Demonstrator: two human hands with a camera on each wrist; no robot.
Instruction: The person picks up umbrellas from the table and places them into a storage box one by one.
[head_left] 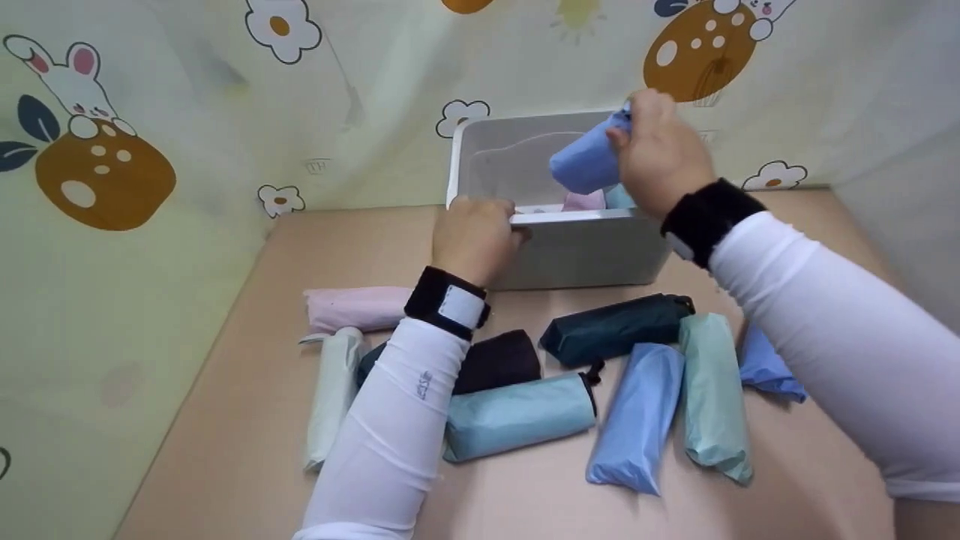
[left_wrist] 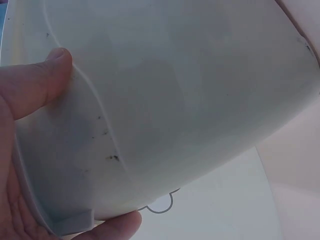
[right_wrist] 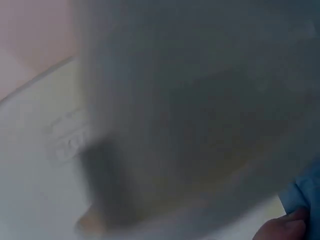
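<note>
My right hand (head_left: 664,154) grips a blue folded umbrella (head_left: 589,159) by its upper end, tilted over the mouth of a white plastic bin (head_left: 585,251). In the right wrist view, fingertips (right_wrist: 282,229) rest against the blue cloth (right_wrist: 302,192) at the lower right corner; the blurred bin wall fills most of that view. My left hand (head_left: 476,236) holds the bin's near rim toward its left corner. The left wrist view has the thumb (left_wrist: 42,80) on the wall and fingers past the rim. Inside the bin, a pink bundle (head_left: 583,201) and a light teal one (head_left: 619,196) show.
Several sleeved umbrellas lie before the bin: pink (head_left: 352,307), white (head_left: 335,397), black (head_left: 502,361), dark green (head_left: 615,328), teal (head_left: 521,416), blue (head_left: 637,416) and mint (head_left: 715,397). Another blue one (head_left: 769,365) is partly behind my right sleeve. A patterned curtain (head_left: 360,135) backs the table.
</note>
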